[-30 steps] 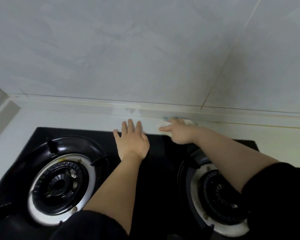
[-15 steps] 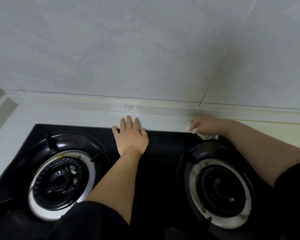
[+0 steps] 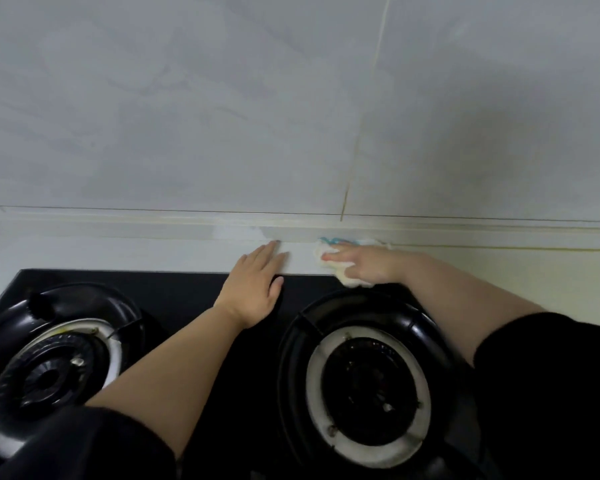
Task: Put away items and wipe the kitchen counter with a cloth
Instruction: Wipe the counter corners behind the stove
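A white cloth (image 3: pixel 347 279) with a blue-green edge lies on the pale counter strip (image 3: pixel 118 252) behind the black gas hob (image 3: pixel 174 289), against the low ledge under the wall. My right hand (image 3: pixel 364 263) lies on top of the cloth and presses it down, fingers stretched out to the left; the cloth bunches out beneath the palm and behind the fingertips. My left hand (image 3: pixel 255 287) rests flat across the hob's back edge, fingers straight and reaching onto the counter strip, just left of the cloth.
The hob's left burner (image 3: pixel 52 372) and right burner (image 3: pixel 368 382) with their black pan supports sit below my forearms. A grey tiled wall (image 3: pixel 257 116) rises right behind the ledge. The counter goes on to the right of the hob (image 3: pixel 534 271).
My right hand slid the cloth right along the back strip, then back left towards my left hand. The view has shifted, and my left hand has stayed on the hob's back edge.
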### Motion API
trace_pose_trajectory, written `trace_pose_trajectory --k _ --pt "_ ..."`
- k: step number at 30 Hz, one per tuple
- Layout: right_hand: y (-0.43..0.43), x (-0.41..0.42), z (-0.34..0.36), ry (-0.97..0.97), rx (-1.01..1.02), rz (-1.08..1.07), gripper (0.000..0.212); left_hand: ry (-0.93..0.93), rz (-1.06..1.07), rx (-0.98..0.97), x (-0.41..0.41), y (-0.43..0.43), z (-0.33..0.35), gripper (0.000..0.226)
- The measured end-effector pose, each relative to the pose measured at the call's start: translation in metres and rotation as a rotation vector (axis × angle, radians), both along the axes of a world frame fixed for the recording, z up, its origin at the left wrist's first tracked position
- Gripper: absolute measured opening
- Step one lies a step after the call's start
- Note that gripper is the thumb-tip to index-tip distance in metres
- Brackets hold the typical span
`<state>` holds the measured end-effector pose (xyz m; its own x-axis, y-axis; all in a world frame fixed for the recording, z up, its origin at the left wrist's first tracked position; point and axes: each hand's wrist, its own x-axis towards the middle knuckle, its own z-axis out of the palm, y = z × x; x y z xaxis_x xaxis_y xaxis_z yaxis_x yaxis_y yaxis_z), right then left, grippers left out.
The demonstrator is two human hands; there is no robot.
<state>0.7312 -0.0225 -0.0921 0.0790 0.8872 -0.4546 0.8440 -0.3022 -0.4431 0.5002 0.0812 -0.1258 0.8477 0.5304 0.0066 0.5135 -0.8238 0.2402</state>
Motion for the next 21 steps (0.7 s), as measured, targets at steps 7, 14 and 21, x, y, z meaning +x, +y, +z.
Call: trace_pose_trajectory --k 7,14,21 --pt "-0.089 0.085 0.002 -0.097 0.04 -0.168 0.06 0.203 -0.059 0.106 0.031 -0.008 -0.01 0.083" --pt "-0.029 0.029 -0.001 0.021 0.029 0.025 0.063 0.178 -0.048 0.095 0.029 -0.008 -0.014 0.081" --pt "-0.027 0.023 -0.013 0.066 0.135 0.107 0.047 0.201 -0.028 0.108 0.03 -0.007 -0.016 0.08"
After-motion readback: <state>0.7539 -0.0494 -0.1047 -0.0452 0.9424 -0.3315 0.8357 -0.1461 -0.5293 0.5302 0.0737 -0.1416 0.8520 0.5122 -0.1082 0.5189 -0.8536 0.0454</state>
